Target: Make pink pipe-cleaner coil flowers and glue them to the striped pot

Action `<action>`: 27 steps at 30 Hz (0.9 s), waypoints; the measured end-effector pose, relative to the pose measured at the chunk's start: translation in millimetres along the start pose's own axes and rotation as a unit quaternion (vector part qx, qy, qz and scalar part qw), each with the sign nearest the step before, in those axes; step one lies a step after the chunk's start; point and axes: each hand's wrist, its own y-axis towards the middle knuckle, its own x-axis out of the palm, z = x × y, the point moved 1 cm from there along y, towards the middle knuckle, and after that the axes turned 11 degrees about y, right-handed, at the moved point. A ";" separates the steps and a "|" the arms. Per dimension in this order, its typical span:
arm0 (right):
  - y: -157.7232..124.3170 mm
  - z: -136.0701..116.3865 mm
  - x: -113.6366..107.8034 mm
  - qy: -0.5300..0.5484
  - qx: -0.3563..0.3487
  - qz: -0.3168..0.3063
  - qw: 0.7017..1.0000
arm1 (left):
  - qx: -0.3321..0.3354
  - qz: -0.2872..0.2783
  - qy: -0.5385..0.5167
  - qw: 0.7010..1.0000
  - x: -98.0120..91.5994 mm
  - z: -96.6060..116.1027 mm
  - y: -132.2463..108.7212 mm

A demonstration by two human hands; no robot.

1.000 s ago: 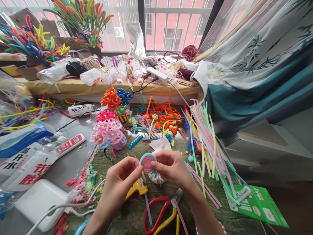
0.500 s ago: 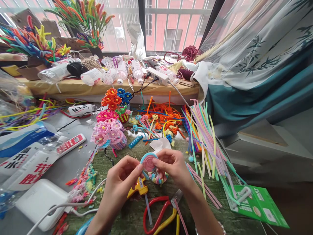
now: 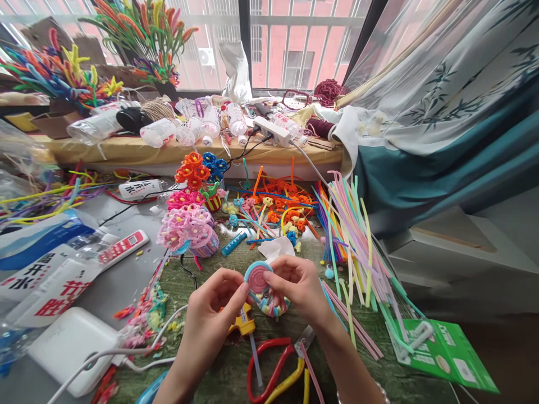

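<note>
My right hand [image 3: 297, 289] pinches a flat pink coil [image 3: 256, 278] edged with a light-blue pipe cleaner, thumb resting on its face. At the coil's left edge, my left hand [image 3: 213, 311] closes thumb and finger on the blue pipe cleaner. Just below the coil is a curved band wrapped in pastel pipe cleaners [image 3: 273, 306], partly hidden; whether it is joined to the coil I cannot tell. A yellow glue gun [image 3: 243, 322] with a clear glue stick lies beneath my hands. Scissors with red and yellow handles [image 3: 269, 373] lie nearer me.
Pipe-cleaner flowers in pots [image 3: 189, 224] stand behind my left hand. Loose pastel pipe cleaners [image 3: 349, 241] spread on the right, beside a green package [image 3: 446, 350]. A white power adapter [image 3: 73, 350] with cables lies left. Plastic bottles [image 3: 158, 132] and a power strip [image 3: 272, 131] line the sill.
My left hand has shifted slightly right, closer to the coil. The blue pipe cleaner, which hung away at the lower left, now sits nearer the coil's edge. My right hand has barely moved.
</note>
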 end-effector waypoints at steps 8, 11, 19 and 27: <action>-0.9 -0.8 -0.2 -0.017 -0.012 -0.012 1.000 | 0.051 -0.014 0.007 0.999 1.0 -11.6 6.4; -0.9 -1.2 -0.1 -0.021 -0.018 -0.013 1.000 | 0.040 -0.017 0.004 0.999 1.3 -10.3 6.9; -1.1 0.6 0.3 -0.018 -0.014 -0.014 1.000 | 0.043 0.011 -0.005 0.999 3.6 -8.1 5.0; -1.1 0.7 3.3 -0.041 -0.033 -0.008 0.999 | 0.060 0.074 0.024 0.995 7.4 -6.9 2.1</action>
